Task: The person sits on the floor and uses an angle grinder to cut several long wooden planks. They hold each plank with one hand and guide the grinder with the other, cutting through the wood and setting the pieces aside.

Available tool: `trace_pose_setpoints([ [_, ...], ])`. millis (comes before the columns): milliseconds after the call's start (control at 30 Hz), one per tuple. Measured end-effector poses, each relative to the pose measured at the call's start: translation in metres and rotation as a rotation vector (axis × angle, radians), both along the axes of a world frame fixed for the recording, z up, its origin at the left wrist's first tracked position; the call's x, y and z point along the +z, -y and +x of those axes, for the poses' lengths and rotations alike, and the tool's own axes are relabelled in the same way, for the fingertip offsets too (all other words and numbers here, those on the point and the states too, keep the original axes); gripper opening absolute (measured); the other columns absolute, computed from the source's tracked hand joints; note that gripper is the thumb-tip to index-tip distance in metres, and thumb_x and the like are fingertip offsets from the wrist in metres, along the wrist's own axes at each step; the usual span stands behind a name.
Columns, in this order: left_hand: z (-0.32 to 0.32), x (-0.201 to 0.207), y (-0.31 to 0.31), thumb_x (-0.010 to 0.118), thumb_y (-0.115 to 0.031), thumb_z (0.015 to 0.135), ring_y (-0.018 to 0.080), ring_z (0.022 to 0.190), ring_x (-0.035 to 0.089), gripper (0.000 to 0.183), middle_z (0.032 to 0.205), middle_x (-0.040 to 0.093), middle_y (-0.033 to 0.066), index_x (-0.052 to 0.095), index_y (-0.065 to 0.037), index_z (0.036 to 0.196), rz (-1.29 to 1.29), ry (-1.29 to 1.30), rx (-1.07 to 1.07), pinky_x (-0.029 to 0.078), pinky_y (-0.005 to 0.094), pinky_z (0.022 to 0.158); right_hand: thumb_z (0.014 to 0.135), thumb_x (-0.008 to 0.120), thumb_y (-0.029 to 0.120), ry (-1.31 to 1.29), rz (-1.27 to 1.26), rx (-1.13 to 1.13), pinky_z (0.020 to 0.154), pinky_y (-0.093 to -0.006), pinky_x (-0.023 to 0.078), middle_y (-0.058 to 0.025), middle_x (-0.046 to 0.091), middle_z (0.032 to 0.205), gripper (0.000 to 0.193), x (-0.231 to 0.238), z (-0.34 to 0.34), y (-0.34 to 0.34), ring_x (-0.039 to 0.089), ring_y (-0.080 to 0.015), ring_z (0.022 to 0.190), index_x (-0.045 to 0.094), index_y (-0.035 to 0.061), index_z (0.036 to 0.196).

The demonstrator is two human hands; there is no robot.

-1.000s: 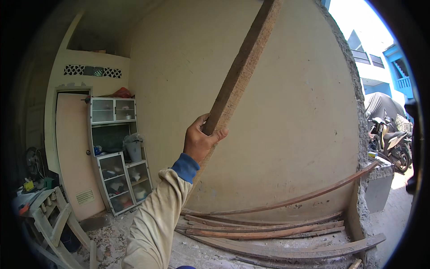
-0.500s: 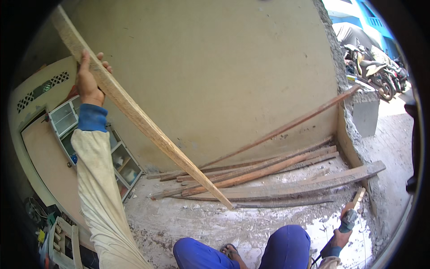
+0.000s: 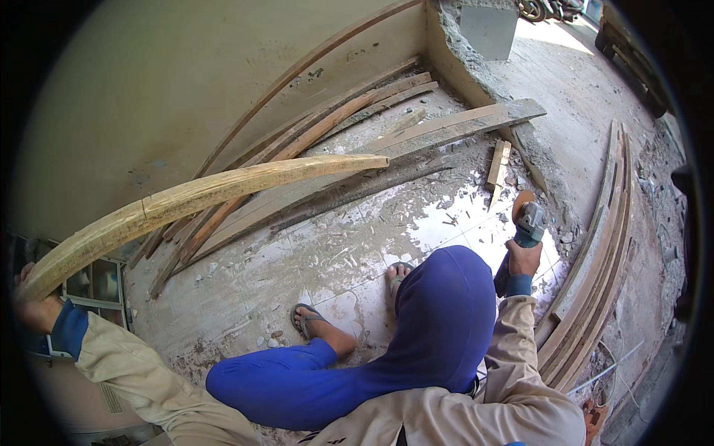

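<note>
My left hand (image 3: 39,306), at the far left, is closed round one end of a pale wooden beam (image 3: 201,195). The beam reaches up and to the right, and a thin dark line crosses it partway along. Its other end hangs over or rests on the wood pile; I cannot tell which. In my right hand (image 3: 523,257) is an angle grinder (image 3: 530,223) with an orange-brown disc (image 3: 523,204), held low beside my right knee. A short wood offcut (image 3: 498,165) lies on the floor just beyond the disc.
Several old planks (image 3: 309,134) lie along the wall, one leaning on it. More long boards (image 3: 595,260) lie to my right. Rubble and wood chips cover the tiles (image 3: 335,238). A broken wall edge (image 3: 465,63) stands at the back; a cabinet (image 3: 97,286) is by my left hand.
My view has swung down and to the right. The beam, steeply raised before, now lies flatter, still in my left hand. The grinder stays in my right hand, its disc now in plain sight.
</note>
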State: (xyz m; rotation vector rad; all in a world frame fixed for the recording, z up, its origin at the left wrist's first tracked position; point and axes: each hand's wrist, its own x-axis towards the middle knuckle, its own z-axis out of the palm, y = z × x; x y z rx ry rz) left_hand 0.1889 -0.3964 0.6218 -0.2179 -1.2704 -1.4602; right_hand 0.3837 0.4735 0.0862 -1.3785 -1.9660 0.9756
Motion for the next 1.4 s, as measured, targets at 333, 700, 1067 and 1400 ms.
trace_pose_setpoints([
  [333,0.049,-0.279,0.126,0.059,-0.053,0.105,0.0356,0.083,0.066,0.068,0.099,0.060,0.0201,0.048,0.013,0.118,0.550,0.231,0.300,0.064,0.0501,0.079,0.066,0.081,0.036,0.119,0.123,0.047,0.096,-0.0449,0.052,-0.0220,0.071,0.113,0.071,0.011,-0.022,-0.039,0.068,-0.0389,0.102,0.065,-0.0026,0.123],
  [700,0.012,-0.554,0.048,0.071,-0.059,0.093,0.0397,0.131,0.060,0.094,0.151,0.056,0.0209,0.040,0.003,0.156,1.039,0.750,0.426,0.045,0.0523,0.115,0.069,0.090,0.031,0.133,0.210,-0.073,0.093,-0.0393,0.054,-0.0150,0.076,0.111,0.062,0.019,-0.067,-0.083,0.070,-0.0273,0.097,0.074,-0.0071,0.115],
  [1067,-0.010,-0.780,-0.017,0.059,-0.056,0.101,0.0335,0.137,0.056,0.083,0.155,0.054,0.0165,0.040,-0.001,0.159,1.033,1.237,0.169,0.042,0.0468,0.117,0.068,0.083,0.026,0.036,0.180,0.004,0.088,-0.0388,0.054,-0.0126,0.072,0.103,0.053,0.038,-0.010,-0.094,0.069,-0.0283,0.092,0.068,-0.0021,0.110],
  [1400,-0.067,-0.730,-0.201,0.072,-0.017,0.093,0.0401,0.151,0.041,0.067,0.163,0.044,0.0228,0.048,-0.001,0.154,-0.871,1.288,-0.087,0.034,0.0443,0.125,0.066,0.084,0.028,0.125,0.158,0.025,0.087,-0.0408,0.055,-0.0154,0.071,0.101,0.063,-0.009,-0.072,-0.063,0.069,-0.0292,0.090,0.062,-0.0009,0.117],
])
